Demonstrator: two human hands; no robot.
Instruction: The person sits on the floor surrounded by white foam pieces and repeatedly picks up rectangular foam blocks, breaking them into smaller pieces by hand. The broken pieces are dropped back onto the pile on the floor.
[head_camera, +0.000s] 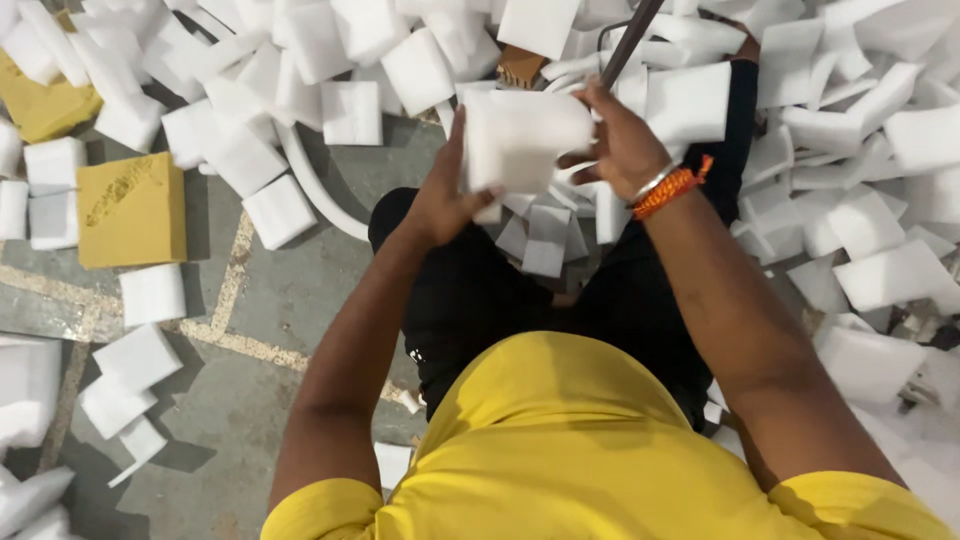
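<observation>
My left hand (440, 200) pinches the white foam block (520, 140) by its lower edge, held up over my lap. My right hand (620, 145) is curled around a dark rod (630, 40) against the block. I judge I'm mid-trim; next needs a steady grip.

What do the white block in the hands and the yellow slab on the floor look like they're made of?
White block, held by the left hand and right hand: probably soft foam, matte, with clean-cut square edges like the pieces piled around. Yellow slab: likely denser foam or sponge, dull with a rough, scuffed top. Neither is certain from looks alone.
</observation>
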